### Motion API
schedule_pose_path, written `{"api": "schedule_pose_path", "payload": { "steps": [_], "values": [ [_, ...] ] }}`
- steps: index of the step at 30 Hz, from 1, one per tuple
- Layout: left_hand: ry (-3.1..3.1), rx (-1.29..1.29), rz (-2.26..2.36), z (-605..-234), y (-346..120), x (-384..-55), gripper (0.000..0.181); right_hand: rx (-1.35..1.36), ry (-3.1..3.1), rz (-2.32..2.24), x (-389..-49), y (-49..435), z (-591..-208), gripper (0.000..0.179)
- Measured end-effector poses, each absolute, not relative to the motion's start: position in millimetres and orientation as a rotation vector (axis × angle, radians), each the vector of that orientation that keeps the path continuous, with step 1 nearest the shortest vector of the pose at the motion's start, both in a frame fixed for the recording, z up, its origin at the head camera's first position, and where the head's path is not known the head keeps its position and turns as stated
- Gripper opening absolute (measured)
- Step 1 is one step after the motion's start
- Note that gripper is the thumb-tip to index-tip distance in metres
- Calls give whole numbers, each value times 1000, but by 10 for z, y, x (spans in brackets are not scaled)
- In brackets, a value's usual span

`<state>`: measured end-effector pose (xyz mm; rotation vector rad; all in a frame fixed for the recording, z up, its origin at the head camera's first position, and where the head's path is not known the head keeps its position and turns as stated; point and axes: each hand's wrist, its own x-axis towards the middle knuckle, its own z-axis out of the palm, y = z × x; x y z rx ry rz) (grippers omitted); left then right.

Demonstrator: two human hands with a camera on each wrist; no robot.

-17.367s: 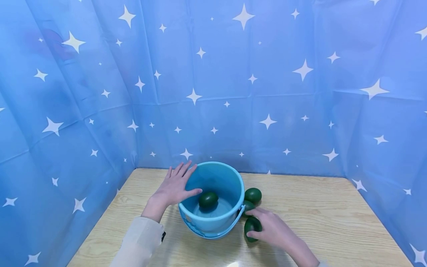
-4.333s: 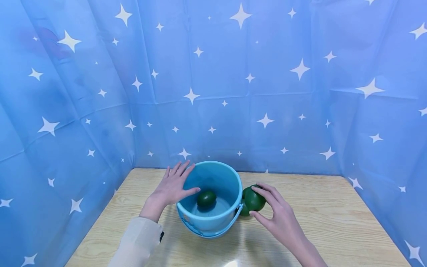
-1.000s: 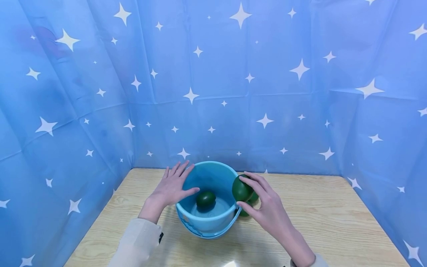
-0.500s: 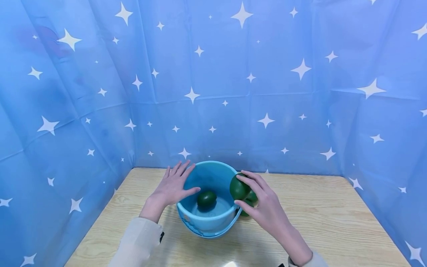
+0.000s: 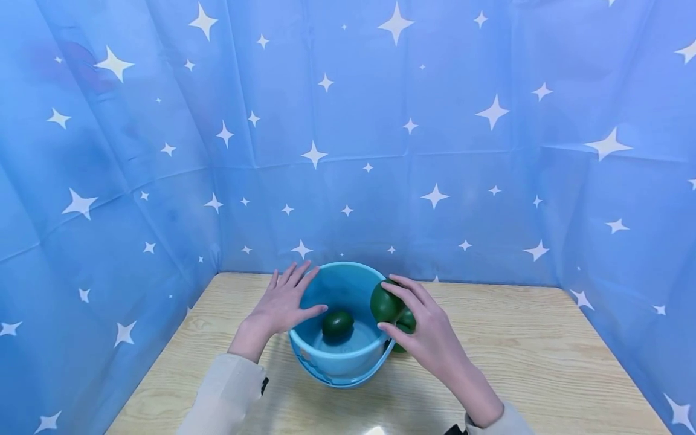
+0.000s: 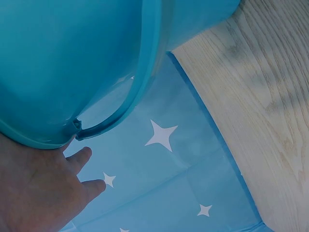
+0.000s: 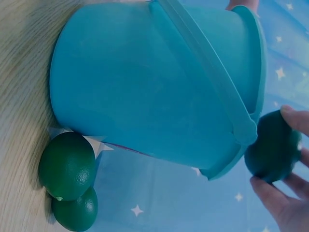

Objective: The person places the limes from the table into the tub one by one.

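Observation:
A light blue bucket (image 5: 348, 362) stands on the table with one dark green avocado (image 5: 338, 325) lying inside. My right hand (image 5: 429, 329) pinches another avocado (image 5: 385, 302) between thumb and fingers, above the bucket's right rim. In the right wrist view this held avocado (image 7: 273, 147) is right beside the rim. Two more avocados (image 7: 67, 166) lie against each other on the table at the bucket's right foot, partly covered by my right hand in the head view. My left hand (image 5: 280, 308) rests at the bucket's left rim, fingers spread and straight.
The bucket's handle (image 7: 212, 67) hangs down on its near side. A light wood table (image 5: 533, 362) extends to both sides. Blue curtains (image 5: 348, 121) with white stars enclose the back and sides.
My right hand took an avocado from the table beside the bucket, lifted it and moved it left to the rim, edging further left in the last second. My left hand stays put.

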<state>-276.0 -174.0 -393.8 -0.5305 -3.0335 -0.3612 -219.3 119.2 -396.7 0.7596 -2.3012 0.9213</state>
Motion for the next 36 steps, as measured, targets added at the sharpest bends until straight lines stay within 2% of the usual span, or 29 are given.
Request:
{"api": "schedule_pose_path", "payload": {
  "steps": [36],
  "values": [
    [-3027, -524, -343, -3967, -1750, -2780, 85, 800, -2368, 951, -2268, 1009, -3935, 62]
  ]
}}
